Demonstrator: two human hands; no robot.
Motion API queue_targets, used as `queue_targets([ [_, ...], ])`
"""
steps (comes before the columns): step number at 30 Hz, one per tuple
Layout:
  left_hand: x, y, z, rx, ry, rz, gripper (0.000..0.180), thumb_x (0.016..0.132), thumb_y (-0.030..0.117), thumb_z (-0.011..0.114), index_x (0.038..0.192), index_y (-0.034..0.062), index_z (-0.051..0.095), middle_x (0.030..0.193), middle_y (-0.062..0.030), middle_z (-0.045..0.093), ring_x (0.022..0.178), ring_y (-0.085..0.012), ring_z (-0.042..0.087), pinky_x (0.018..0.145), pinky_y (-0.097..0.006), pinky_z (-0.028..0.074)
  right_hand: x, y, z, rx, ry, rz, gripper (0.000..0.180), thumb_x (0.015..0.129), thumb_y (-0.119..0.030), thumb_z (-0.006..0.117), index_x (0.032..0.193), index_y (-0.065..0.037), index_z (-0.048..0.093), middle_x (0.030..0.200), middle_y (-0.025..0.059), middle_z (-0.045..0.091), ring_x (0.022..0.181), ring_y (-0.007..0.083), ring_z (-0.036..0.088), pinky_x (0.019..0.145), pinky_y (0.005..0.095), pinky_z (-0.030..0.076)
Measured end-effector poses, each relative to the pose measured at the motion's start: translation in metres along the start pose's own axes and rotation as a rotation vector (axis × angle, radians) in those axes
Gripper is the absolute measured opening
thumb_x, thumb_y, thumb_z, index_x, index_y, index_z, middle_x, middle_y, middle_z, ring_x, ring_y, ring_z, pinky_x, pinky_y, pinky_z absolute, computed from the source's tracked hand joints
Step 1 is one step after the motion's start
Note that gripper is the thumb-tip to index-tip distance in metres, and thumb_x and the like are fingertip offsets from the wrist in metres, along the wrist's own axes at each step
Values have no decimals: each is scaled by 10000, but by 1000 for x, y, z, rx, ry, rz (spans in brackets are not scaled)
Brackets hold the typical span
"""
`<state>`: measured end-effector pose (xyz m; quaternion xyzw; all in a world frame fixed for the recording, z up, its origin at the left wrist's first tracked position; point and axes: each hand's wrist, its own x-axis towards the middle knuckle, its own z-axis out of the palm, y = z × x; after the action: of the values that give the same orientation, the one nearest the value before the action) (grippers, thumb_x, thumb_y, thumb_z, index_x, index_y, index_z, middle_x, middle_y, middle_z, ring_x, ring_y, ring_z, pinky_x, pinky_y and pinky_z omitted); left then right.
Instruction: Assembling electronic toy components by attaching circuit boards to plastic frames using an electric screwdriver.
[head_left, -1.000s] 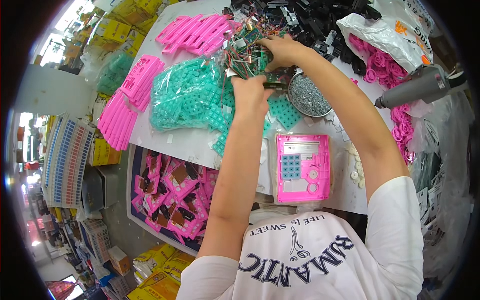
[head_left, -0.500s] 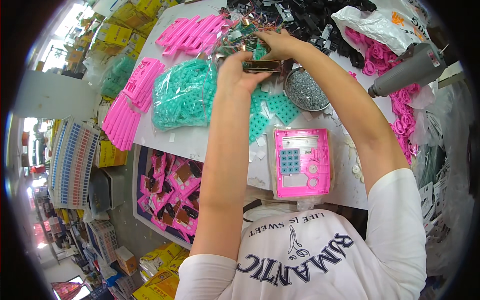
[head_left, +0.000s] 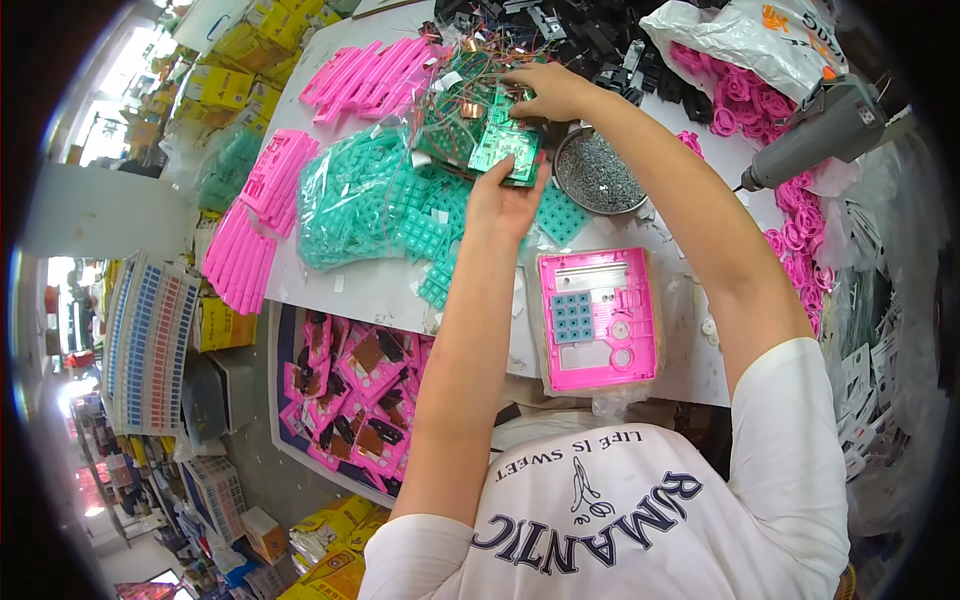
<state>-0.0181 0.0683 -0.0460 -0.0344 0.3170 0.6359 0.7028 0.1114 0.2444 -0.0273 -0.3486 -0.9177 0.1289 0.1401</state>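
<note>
A green circuit board [head_left: 506,150] with wires at its far end is in my left hand [head_left: 504,205], thumb on top and fingers beneath. My right hand [head_left: 555,93] is at the board's far end, thumb and forefinger apart beside the wires. Behind the board lies a tangled pile of wired circuit boards [head_left: 455,110]. Nearer to me, a pink plastic casing [head_left: 640,350] lies inside up, with a teal rubber keypad [head_left: 573,317] set in it.
A round dish of small screws [head_left: 603,170] stands right of the boards. Left are a bag of teal keypads [head_left: 355,200] and stacked pink parts [head_left: 240,255]. A grey electric screwdriver [head_left: 820,130] lies at the right. Below the table edge, a bin holds pink assemblies [head_left: 365,360].
The board in my left hand has turned from nearly edge-on to showing its green face, and the hand has come slightly nearer. My right hand has stayed close to the pile.
</note>
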Motion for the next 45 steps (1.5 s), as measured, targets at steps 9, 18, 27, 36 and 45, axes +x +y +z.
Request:
queue_targets([
  [9, 0, -8, 0, -80, -90, -44, 314, 1022, 62, 530, 1328, -2, 498, 1301, -219, 593, 1203, -343, 598, 1005, -457, 551, -2, -5, -11, -101, 110, -8, 690, 826, -459, 738, 1404, -113, 588, 1408, 179, 572, 1279, 367, 551, 1073, 414, 438],
  [18, -90, 20, 8, 1271, -5, 366, 303, 960, 205, 663, 1137, -39, 630, 936, -140, 731, 793, -224, 714, 756, -379, 578, -79, -59, -22, 207, 154, 193, 476, 778, -436, 783, 1076, -73, 706, 994, 143, 709, 913, 343, 667, 812, 445, 526],
  [27, -49, 44, -1, 1312, 37, 691, 329, 942, 162, 684, 1166, -54, 575, 808, -81, 700, 596, -122, 622, 499, -245, 460, -69, -84, 0, 842, 356, 500, 429, 746, -126, 840, 1136, -42, 682, 996, 125, 701, 893, 239, 699, 743, 365, 600],
  [36, -112, 39, 8, 748, -162, 434, 217, 986, 156, 645, 1129, -3, 603, 926, -92, 695, 660, -81, 594, 485, -204, 415, -89, -85, -55, 1680, 335, 371, 514, 863, 7, 745, 1322, 13, 512, 1092, 158, 679, 905, 203, 720, 720, 325, 622],
  [45, -161, 2, 11, 504, -394, 627, 180, 958, 24, 663, 1138, 15, 649, 1080, -60, 706, 908, -113, 652, 804, -271, 520, -179, -167, -90, 1068, 555, 37, 521, 847, -42, 777, 1298, -60, 518, 1010, 37, 664, 928, 122, 666, 798, 300, 579],
])
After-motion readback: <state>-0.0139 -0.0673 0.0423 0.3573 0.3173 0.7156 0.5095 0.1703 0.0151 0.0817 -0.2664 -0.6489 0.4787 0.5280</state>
